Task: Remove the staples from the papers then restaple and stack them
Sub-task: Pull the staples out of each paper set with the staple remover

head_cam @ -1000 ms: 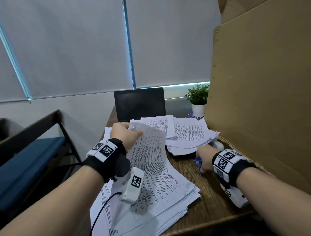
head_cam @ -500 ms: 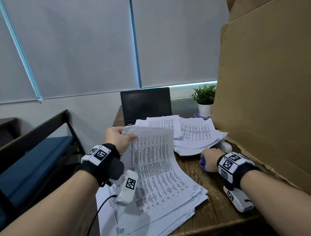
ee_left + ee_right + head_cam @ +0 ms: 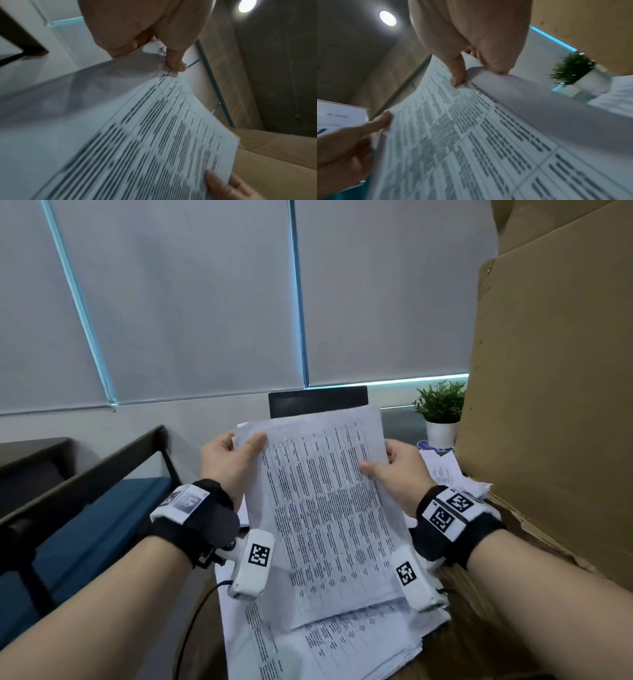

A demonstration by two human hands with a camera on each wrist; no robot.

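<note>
— Where's the set?
— I hold the papers (image 3: 325, 508) raised above the desk's (image 3: 479, 611) near edge, left hand (image 3: 229, 463) and right hand (image 3: 400, 474) pinching the top corners.
— Next?
— Probably squaring them for restapling; I see no stapler.

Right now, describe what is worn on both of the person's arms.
Both forearms are bare, no sleeves. Each wrist carries a black band topped by a white plate with black square markers. Under each wrist hangs a white camera housing bearing another marker. A thin black cable trails from the left one.
</note>
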